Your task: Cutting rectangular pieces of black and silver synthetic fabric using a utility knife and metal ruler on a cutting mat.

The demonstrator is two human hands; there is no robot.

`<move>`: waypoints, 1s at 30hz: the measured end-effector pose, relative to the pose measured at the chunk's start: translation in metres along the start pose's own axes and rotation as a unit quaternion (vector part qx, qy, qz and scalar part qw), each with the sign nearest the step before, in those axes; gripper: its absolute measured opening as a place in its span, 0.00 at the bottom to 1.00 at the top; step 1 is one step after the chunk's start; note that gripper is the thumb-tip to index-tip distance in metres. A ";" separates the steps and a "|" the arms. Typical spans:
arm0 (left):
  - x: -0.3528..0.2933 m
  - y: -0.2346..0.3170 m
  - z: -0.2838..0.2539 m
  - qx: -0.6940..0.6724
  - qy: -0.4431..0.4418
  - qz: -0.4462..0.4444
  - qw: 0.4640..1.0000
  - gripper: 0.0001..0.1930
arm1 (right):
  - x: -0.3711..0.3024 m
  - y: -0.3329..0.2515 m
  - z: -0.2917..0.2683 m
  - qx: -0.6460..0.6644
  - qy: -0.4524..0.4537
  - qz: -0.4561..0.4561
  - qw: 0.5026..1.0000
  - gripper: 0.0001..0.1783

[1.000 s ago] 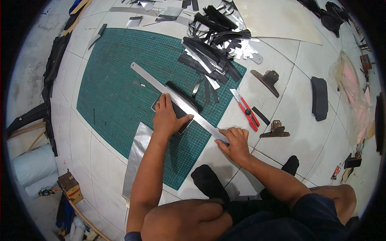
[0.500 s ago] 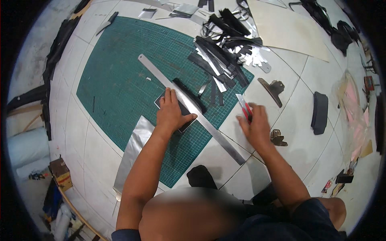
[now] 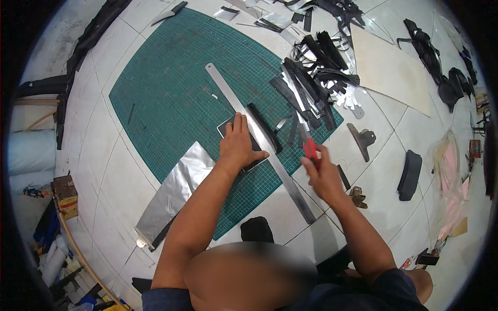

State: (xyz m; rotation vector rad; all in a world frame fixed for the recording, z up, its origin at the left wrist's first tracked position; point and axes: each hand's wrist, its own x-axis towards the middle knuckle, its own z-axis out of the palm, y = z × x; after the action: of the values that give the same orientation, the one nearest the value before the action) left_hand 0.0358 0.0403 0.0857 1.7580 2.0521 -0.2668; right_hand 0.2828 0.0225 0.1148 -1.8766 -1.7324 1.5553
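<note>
Perhaps, in the head view, the steel ruler (image 3: 280,175) lying across the green mat (image 3: 171,93) could skid if the left hand (image 3: 237,146) presses unevenly. Fingers spread, that hand bears on the ruler and the dark piece (image 3: 223,128) leftward; right of the ruler hovers the right hand (image 3: 324,175), curled round a red cutter (image 3: 310,148).

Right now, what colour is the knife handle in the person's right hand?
The visible knife handle is red, seen best in the head view.

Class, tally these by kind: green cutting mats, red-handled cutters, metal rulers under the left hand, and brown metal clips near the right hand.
Green cutting mat: 1
Red-handled cutter: 1
Metal ruler: 1
Brown metal clips: 2
Total: 5
</note>
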 end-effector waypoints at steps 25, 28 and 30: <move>0.008 0.006 0.003 0.016 -0.006 0.005 1.000 0.51 | 0.092 -0.064 0.086 -0.275 0.005 -0.194 0.942 0.15; 0.011 0.008 0.005 0.022 0.001 0.007 1.000 0.51 | 0.097 -0.069 0.079 -0.271 -0.006 -0.184 0.945 0.15; 0.009 0.011 0.004 0.028 0.002 0.012 1.000 0.52 | 0.098 -0.071 0.075 -0.270 -0.023 -0.177 0.946 0.14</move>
State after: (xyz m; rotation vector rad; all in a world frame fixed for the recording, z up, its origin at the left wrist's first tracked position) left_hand 0.0461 0.0488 0.0798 1.8168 2.0424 -0.3164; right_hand 0.1615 0.0860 0.0753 -1.5852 -2.5422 1.0684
